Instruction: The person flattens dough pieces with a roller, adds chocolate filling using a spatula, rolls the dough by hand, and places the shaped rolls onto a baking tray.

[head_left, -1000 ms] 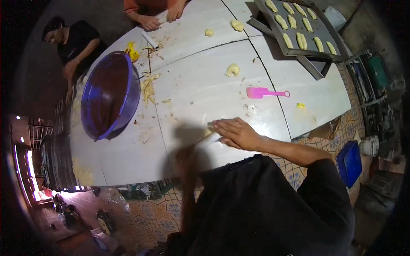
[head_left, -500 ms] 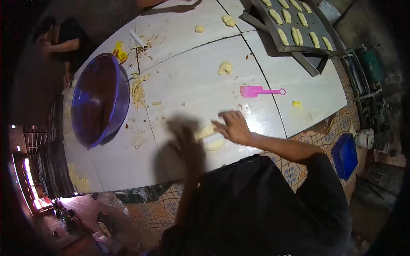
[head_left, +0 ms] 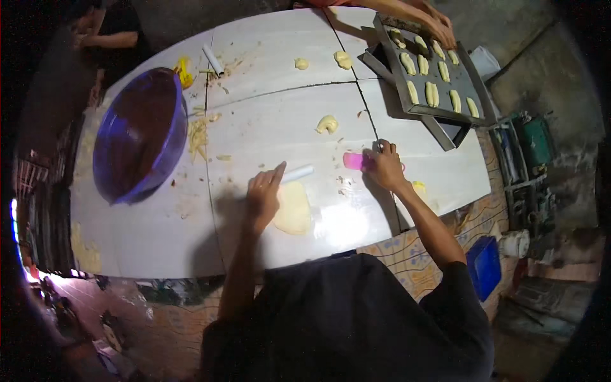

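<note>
A flattened oval of pale dough (head_left: 293,210) lies on the white table in front of me. Along its far edge is a short white rolling pin (head_left: 299,173), its left end hidden by the fingers of my left hand (head_left: 263,198), which close against it. To the right, my right hand (head_left: 386,167) is closed over the handle of a pink plastic scraper (head_left: 353,160). The scraper's flat blade points left, and its ring end shows just past my hand. Beyond sits a curled lump of dough (head_left: 327,124).
A large purple basin (head_left: 181,137) stands at left beside dough scraps (head_left: 198,137). Farther off lie two dough lumps (head_left: 343,60) and a white tube (head_left: 213,60). At far right, another person's hands (head_left: 439,28) reach over a metal tray (head_left: 423,109) of shaped dough pieces.
My right hand has left the dough and moved right onto the scraper. The rolling pin now lies at the dough's far edge, and the dough lies spread flat. Another person's hands have appeared over the tray.
</note>
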The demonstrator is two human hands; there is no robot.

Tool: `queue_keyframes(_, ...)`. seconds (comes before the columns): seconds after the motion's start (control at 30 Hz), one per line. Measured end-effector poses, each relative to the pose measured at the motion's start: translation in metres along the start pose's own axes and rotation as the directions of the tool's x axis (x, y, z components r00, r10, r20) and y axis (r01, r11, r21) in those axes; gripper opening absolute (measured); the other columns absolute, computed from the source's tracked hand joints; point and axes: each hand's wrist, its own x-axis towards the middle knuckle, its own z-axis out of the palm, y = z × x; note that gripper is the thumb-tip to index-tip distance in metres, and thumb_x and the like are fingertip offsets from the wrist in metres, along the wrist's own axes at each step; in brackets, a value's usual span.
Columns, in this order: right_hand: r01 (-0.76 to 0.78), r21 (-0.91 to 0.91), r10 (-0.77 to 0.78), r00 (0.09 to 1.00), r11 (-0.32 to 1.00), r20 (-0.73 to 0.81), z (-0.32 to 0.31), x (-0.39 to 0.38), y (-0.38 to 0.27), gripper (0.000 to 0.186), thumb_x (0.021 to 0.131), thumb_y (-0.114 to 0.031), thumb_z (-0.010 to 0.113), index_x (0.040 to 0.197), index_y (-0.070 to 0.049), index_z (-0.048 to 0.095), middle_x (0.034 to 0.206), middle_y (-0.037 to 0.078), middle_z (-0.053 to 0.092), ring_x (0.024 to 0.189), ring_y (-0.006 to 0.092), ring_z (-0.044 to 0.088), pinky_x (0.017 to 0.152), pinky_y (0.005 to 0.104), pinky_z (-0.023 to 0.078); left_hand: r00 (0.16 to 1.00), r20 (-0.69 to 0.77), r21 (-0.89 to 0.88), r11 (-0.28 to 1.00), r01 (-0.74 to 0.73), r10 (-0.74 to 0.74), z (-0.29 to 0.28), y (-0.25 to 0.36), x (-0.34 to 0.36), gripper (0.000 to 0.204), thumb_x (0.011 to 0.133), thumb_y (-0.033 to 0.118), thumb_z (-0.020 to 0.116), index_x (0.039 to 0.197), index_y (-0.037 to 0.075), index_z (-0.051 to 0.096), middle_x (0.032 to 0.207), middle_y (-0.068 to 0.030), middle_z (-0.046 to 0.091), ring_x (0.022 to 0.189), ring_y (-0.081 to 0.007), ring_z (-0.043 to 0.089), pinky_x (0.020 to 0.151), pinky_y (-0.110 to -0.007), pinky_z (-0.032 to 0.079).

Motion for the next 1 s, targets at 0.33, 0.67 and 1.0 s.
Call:
queue_keyframes(0.33, 0.068, 0.375, -0.196, 0.929, 0.925, 0.313, -0.016, 0.044, -0.06, 0.024, 0.083, -0.001, 0.071, 0.104, 0.004, 0.06, 0.097, 0.018, 0.06, 0.084, 0.0296, 0.063, 0.068, 0.0404, 0.052, 0.532, -0.667, 0.011, 0.707, 0.707, -0.522, -0.032, -0.048, -0.193, 0.051, 0.093, 0.007, 0.058, 0.144, 0.009, 0.053, 0.123, -0.0146, 0.064, 0.111, -0.0314, 0.061, 0.1, -0.047, 0.047)
queue_keyframes(0.67, 0.79, 0.138, -0.797, 0.566, 0.598, 0.213, -0.037, 0.221, -0.473, 0.018, 0.087, -0.014, 0.068, 0.1, -0.002, 0.07, 0.1, 0.019, 0.069, 0.097, 0.04, 0.066, 0.083, 0.0495, 0.052, 0.586, -0.585, 0.209, 0.594, 0.777, -0.561, -0.049, -0.03, -0.194, 0.042, 0.087, 0.003, 0.063, 0.127, 0.01, 0.069, 0.114, -0.0173, 0.065, 0.102, -0.0355, 0.062, 0.09, -0.048, 0.046)
queue_keyframes(1.0, 0.933, 0.212, -0.739, 0.079, 0.292, 0.669, 0.047, 0.306, -0.55, 0.028, 0.085, -0.014, 0.064, 0.107, 0.001, 0.071, 0.098, 0.023, 0.073, 0.099, 0.0339, 0.071, 0.082, 0.0465, 0.055, 0.546, -0.639, 0.187, 0.58, 0.793, -0.542, -0.044, -0.042, -0.188, 0.028, 0.092, 0.016, 0.062, 0.119, 0.022, 0.068, 0.116, -0.0084, 0.063, 0.105, -0.0305, 0.063, 0.092, -0.05, 0.045)
